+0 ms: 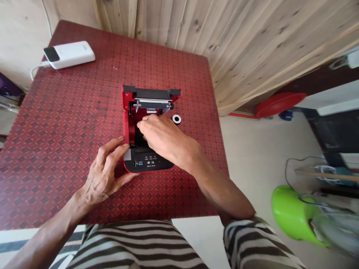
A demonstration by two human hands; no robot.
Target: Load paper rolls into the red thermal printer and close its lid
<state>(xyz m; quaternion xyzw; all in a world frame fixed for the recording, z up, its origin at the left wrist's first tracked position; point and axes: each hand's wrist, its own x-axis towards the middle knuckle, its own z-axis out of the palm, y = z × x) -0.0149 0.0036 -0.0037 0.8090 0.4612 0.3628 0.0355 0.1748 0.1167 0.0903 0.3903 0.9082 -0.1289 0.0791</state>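
Note:
A small red and black printer (148,164) sits on the table with its lid (151,93) raised, showing a metal bar and roller under it. My left hand (102,173) holds the printer's front left corner, fingers along the left side and thumb under the front edge. My right hand (165,138) reaches down into the open compartment with its fingers curled. Its fingertips are hidden inside, and whatever they hold cannot be made out. Just right of the printer, partly behind my right hand, stands a small roll (176,119) with a white ring-shaped face.
The table (84,101) has a red patterned top. A white power bank (70,55) with a cable lies at its far left. A wooden plank wall (179,26) borders the back. On the floor at the right are a green plastic stool (291,213) and a red basin (280,104).

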